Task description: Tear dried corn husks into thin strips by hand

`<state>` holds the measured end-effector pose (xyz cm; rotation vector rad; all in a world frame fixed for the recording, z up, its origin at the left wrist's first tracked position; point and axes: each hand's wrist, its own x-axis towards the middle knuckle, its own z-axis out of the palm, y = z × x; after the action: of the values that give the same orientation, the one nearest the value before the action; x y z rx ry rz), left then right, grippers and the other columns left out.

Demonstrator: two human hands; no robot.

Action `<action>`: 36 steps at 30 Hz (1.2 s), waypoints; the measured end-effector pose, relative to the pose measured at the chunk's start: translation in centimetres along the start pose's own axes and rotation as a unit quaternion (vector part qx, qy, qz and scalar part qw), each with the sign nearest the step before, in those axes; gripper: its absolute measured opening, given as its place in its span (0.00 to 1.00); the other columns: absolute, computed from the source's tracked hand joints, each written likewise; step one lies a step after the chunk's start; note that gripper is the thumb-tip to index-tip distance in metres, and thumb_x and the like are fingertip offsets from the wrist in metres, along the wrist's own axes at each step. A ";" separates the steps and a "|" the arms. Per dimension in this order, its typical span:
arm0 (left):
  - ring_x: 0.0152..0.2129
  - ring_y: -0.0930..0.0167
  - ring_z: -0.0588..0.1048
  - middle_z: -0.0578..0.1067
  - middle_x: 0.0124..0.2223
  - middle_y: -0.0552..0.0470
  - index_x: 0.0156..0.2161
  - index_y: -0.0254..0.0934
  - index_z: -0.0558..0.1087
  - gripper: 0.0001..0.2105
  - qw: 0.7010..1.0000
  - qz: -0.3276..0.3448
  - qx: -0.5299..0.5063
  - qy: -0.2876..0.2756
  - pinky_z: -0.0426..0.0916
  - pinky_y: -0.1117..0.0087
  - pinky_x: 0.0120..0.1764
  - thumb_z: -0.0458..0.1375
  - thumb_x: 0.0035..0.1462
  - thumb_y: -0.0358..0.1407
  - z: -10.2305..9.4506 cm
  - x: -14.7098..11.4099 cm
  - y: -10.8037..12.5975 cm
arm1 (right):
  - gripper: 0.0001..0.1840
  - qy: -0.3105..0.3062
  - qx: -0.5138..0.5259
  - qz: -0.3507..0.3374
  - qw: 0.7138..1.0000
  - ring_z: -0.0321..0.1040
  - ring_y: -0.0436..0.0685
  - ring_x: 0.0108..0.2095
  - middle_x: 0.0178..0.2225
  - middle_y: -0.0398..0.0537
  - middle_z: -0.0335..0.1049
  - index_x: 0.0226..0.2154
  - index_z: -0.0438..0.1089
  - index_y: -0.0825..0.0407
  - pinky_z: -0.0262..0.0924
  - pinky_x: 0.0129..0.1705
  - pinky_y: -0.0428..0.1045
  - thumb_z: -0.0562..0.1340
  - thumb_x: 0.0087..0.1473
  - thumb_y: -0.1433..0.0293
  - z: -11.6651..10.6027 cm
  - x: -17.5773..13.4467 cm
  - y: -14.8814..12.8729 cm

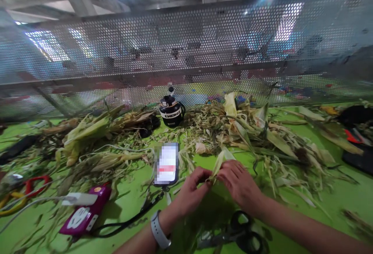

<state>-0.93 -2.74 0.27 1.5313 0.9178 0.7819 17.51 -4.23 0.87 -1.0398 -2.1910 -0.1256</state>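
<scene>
My left hand (194, 187) and my right hand (239, 182) meet in front of me, both pinching a small pale-green piece of corn husk (218, 164). The leafy ends of the husk stick up between my fingers, which hide its lower part. A light-coloured band circles my left wrist. Just beyond my left hand lies a phone (167, 164) with a lit screen, a cord at its lower end. Below my right hand, a pair of scissors (233, 233) with dark handles rests on the green table (192, 228).
Heaps of corn husks (271, 137) spread to the right and left. A black bottle (171, 112) stands at the back before a perforated metal screen (192, 44). At left lie a purple power bank (87, 211) with cables and red-and-yellow-handled scissors (36, 186).
</scene>
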 end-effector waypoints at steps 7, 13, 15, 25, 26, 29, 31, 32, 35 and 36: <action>0.40 0.67 0.68 0.71 0.41 0.49 0.42 0.37 0.69 0.09 1.000 -0.006 -0.007 -0.001 0.61 0.69 0.44 0.54 0.55 0.35 -0.2 -0.3 0.3 | 0.10 -0.062 0.118 0.185 0.974 0.66 0.56 0.30 0.29 0.46 0.69 0.33 0.63 0.50 0.60 0.33 0.50 0.50 0.61 0.64 0.1 -0.2 -0.4; 0.34 0.70 0.67 0.70 0.36 0.52 0.40 0.38 0.69 0.09 0.997 -0.039 -0.070 0.021 0.61 0.71 0.39 0.55 0.54 0.38 0.2 -0.1 -0.1 | 0.10 -0.072 0.263 0.286 0.919 0.65 0.53 0.28 0.28 0.44 0.68 0.34 0.62 0.51 0.60 0.31 0.47 0.50 0.60 0.63 0.5 -0.5 -0.5; 0.31 0.71 0.67 0.70 0.33 0.54 0.39 0.38 0.69 0.11 0.991 -0.050 -0.119 0.022 0.62 0.72 0.37 0.57 0.53 0.41 0.4 0.0 -0.2 | 0.11 -0.065 0.286 0.294 0.910 0.65 0.52 0.29 0.28 0.44 0.67 0.34 0.62 0.51 0.60 0.33 0.47 0.51 0.60 0.63 0.8 -0.6 -0.5; 0.28 0.74 0.67 0.70 0.32 0.55 0.39 0.38 0.71 0.11 0.964 -0.105 -0.239 0.049 0.61 0.75 0.33 0.59 0.52 0.41 0.8 -0.3 0.1 | 0.18 -0.111 0.401 0.439 0.796 0.55 0.46 0.12 0.17 0.35 0.58 0.35 0.61 0.53 0.53 0.13 0.42 0.52 0.56 0.55 2.3 -1.4 -0.7; 0.28 0.74 0.68 0.71 0.32 0.55 0.39 0.38 0.71 0.11 0.960 -0.110 -0.255 0.046 0.61 0.74 0.33 0.59 0.52 0.41 0.8 -0.3 0.1 | 0.18 -0.115 0.407 0.449 0.787 0.54 0.46 0.12 0.16 0.35 0.57 0.35 0.61 0.53 0.53 0.13 0.42 0.52 0.55 0.54 2.3 -1.4 -0.8; 0.29 0.74 0.69 0.71 0.33 0.53 0.39 0.38 0.71 0.13 0.954 -0.108 -0.277 0.034 0.62 0.73 0.34 0.62 0.49 0.41 0.9 -0.3 0.1 | 0.19 -0.113 0.424 0.460 0.772 0.54 0.46 0.11 0.15 0.33 0.57 0.37 0.59 0.52 0.54 0.11 0.42 0.53 0.54 0.53 2.3 -1.3 -1.0; 0.29 0.73 0.69 0.71 0.32 0.53 0.38 0.37 0.70 0.16 0.959 -0.098 -0.264 0.032 0.62 0.73 0.34 0.65 0.45 0.41 1.1 -0.2 0.0 | 0.19 -0.112 0.433 0.467 0.762 0.53 0.46 0.10 0.14 0.32 0.55 0.37 0.59 0.52 0.54 0.11 0.42 0.54 0.53 0.53 2.2 -1.1 -1.2; 0.28 0.73 0.68 0.71 0.32 0.53 0.38 0.36 0.70 0.17 0.962 -0.094 -0.252 0.036 0.62 0.73 0.33 0.66 0.44 0.41 1.1 -0.2 -0.2 | 0.19 -0.114 0.440 0.468 0.758 0.53 0.46 0.10 0.13 0.32 0.55 0.37 0.59 0.52 0.54 0.11 0.41 0.55 0.53 0.53 2.2 -1.1 -1.3; 0.27 0.74 0.67 0.71 0.31 0.52 0.38 0.36 0.71 0.17 0.970 -0.083 -0.221 0.065 0.62 0.73 0.31 0.65 0.44 0.43 1.2 0.1 -0.4 | 0.20 -0.101 0.475 0.459 0.744 0.54 0.45 0.11 0.16 0.34 0.58 0.37 0.59 0.52 0.53 0.12 0.41 0.54 0.53 0.52 2.0 -0.9 -1.4; 0.27 0.74 0.67 0.71 0.31 0.52 0.39 0.36 0.71 0.18 0.970 -0.081 -0.217 0.077 0.61 0.74 0.31 0.65 0.44 0.43 1.1 0.2 -0.4 | 0.21 -0.095 0.490 0.452 0.739 0.55 0.45 0.12 0.18 0.35 0.60 0.40 0.59 0.52 0.53 0.12 0.41 0.54 0.53 0.52 2.0 -0.9 -1.5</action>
<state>0.04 -3.07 -0.33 1.0139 0.9008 0.9222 15.78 -5.12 -0.91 -1.2985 -1.2695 1.4559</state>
